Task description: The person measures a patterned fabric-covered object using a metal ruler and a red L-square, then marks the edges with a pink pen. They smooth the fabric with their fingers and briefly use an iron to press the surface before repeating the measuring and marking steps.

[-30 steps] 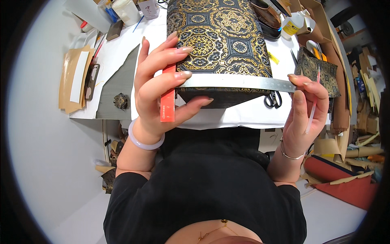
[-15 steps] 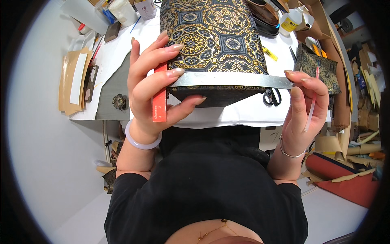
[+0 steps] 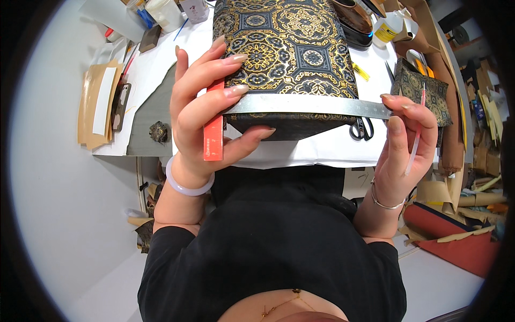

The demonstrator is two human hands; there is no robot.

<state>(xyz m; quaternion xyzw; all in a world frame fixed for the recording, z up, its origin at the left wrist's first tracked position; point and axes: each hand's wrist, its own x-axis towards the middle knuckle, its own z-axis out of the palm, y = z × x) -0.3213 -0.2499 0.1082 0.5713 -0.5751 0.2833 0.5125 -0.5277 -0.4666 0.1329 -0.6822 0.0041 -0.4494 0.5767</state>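
Note:
A dark brocade fabric [image 3: 289, 48] with gold and blue medallions lies on the white table [image 3: 322, 150], its near edge folded. A steel ruler [image 3: 322, 105] lies across the fabric close to that edge. My left hand [image 3: 209, 112] grips a short red ruler [image 3: 213, 140] upright against the fabric's left end, its fingertips resting on the steel ruler's left part. My right hand [image 3: 405, 139] touches the steel ruler's right end with thumb and forefinger and holds a thin white pen [image 3: 416, 134] between its fingers.
Black scissors [image 3: 362, 129] lie just past the steel ruler at the right. A second brocade piece [image 3: 424, 91] sits further right. Brown card sheets [image 3: 99, 102] and a grey board [image 3: 153, 115] lie at the left; bottles, a dark tray and cardboard crowd the back.
Both hands and the steel ruler have shifted slightly toward the fabric's near edge. My left hand has kept the red ruler throughout.

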